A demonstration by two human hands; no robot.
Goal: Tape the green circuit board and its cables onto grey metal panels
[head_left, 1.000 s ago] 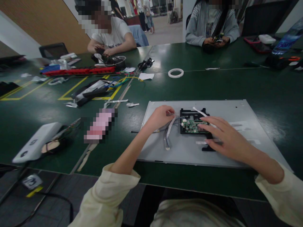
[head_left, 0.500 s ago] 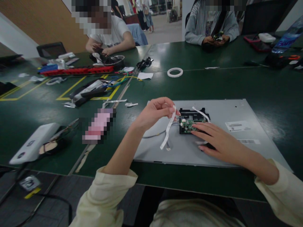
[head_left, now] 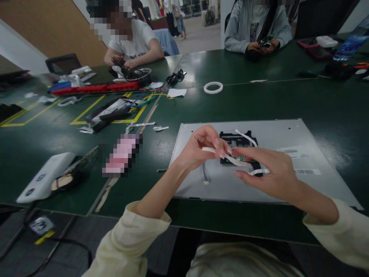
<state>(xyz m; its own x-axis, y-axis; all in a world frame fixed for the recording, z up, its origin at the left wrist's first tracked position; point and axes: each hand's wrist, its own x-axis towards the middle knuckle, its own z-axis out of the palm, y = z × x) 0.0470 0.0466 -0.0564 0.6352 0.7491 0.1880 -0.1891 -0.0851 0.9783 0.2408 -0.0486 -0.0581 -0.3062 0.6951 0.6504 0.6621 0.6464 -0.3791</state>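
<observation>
A white strip of tape [head_left: 238, 163] is pinched in the fingertips of my left hand [head_left: 203, 148] and runs toward the right. My right hand [head_left: 272, 167] has its thumb and fingers apart around the strip's right part; whether it touches the strip I cannot tell. Below both hands lies a flat grey metal panel [head_left: 198, 188]. On the panel sits a black bracket [head_left: 239, 137] with a green circuit board, mostly covered by my hands. Another white strip [head_left: 246, 137] sticks up at the bracket's far right. A grey cable end [head_left: 205, 177] rests on the panel under my left hand.
A tape roll [head_left: 213, 87] lies beyond the panel. To the left are a phone [head_left: 122, 156], a white power bank [head_left: 46, 177], tape scraps [head_left: 160, 128] and a black bundle with wires [head_left: 111, 111]. Two people sit across the green table [head_left: 259, 102].
My left hand has moved right with the strip, which now lies more level. My right hand has lifted off the circuit board, its thumb and fingers now around the strip.
</observation>
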